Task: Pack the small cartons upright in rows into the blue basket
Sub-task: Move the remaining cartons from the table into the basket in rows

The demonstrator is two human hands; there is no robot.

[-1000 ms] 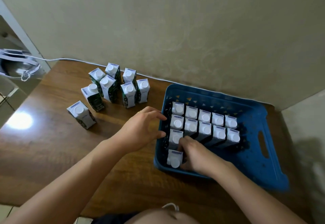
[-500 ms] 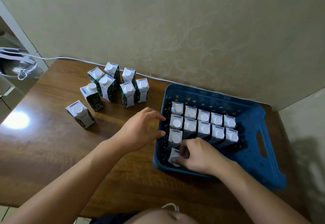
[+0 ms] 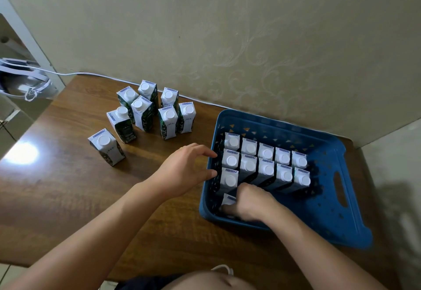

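Note:
The blue basket (image 3: 341,217) sits on the right of the wooden table (image 3: 68,198). Several small white-capped cartons (image 3: 266,162) stand upright inside it in two rows, with one more (image 3: 230,179) starting a third row at the left wall. My right hand (image 3: 248,203) is inside the basket at its near left corner, fingers curled over another carton (image 3: 227,199), which is mostly hidden. My left hand (image 3: 186,169) rests against the outside of the basket's left wall, fingers loosely spread and holding nothing.
Several loose cartons (image 3: 148,112) stand on the table to the left, one (image 3: 106,146) apart and nearer. A white cable (image 3: 95,74) runs along the wall. A grey object (image 3: 22,85) lies at the far left. The basket's right half is free.
My right hand has pushed the near-corner carton down and covered it; its white cap no longer shows. My left hand has stayed at the basket's left wall.

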